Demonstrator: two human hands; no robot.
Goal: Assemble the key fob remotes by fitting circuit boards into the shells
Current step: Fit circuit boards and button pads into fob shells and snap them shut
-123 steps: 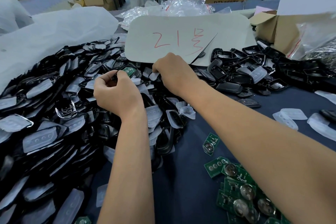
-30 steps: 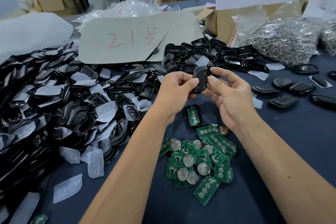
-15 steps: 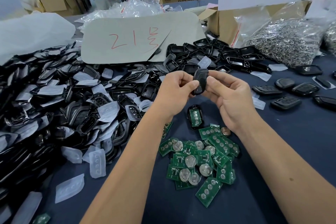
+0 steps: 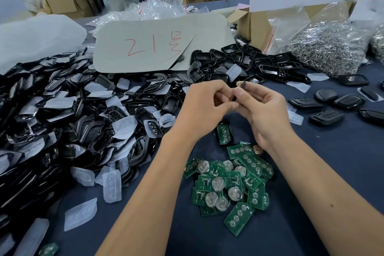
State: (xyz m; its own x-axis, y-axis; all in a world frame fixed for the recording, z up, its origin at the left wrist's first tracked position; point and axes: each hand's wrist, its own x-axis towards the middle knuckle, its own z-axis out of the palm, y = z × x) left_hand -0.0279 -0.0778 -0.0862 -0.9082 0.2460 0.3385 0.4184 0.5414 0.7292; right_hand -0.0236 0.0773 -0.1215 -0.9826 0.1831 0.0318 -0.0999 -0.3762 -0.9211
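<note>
Both hands meet above the bench (image 4: 332, 172). The left hand (image 4: 204, 108) and right hand (image 4: 261, 110) pinch a small black key fob shell (image 4: 243, 84) edge-on between fingertips. It looks light, rigid and smooth; its rims seem the safest hold. Green circuit boards (image 4: 228, 183) lie heaped below.

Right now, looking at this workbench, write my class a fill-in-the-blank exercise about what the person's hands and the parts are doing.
1. Both hands, left hand and right hand, hold a thin ____ shell piece.
2. The loose circuit boards are coloured ____.
3. The shell holding a board lies just ____ the hands.
4. The writing on the grey sheet is ____.

Missing words: black; green; below; red
</note>
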